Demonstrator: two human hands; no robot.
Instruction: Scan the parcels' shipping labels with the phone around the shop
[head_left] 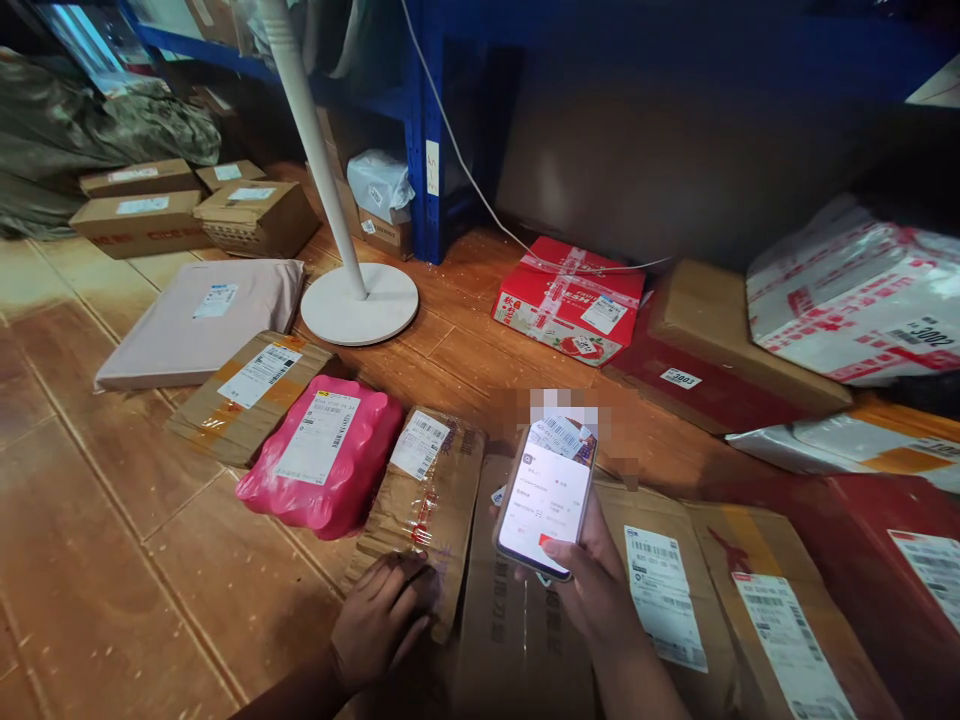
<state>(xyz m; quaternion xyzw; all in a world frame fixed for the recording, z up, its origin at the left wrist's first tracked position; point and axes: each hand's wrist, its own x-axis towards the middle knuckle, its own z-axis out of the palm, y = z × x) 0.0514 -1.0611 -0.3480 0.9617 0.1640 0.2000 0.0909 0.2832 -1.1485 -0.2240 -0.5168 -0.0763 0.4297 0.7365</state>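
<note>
My right hand (pixel 592 570) is closed around a smartphone (pixel 544 500), its thumb over a red button low on the lit screen. A barcode label shows at the top of the screen. Beneath the phone lies a brown carton (pixel 517 640) with dark printing. My left hand (pixel 386 612) rests with its fingers laid on the near end of a taped brown parcel (pixel 431 500) that carries a white label. Left of that parcel is a bright pink wrapped pack (pixel 322 455) with bulging sides and a large label.
A white round stand base (pixel 360 310) with a pole stands ahead on the wooden floor. A red box (pixel 570 305), a brown carton (pixel 739 320) and a white wrapped parcel (pixel 855 290) sit right. Labelled parcels (pixel 667 590) flank my right arm. Blue shelving (pixel 429 140) rises behind.
</note>
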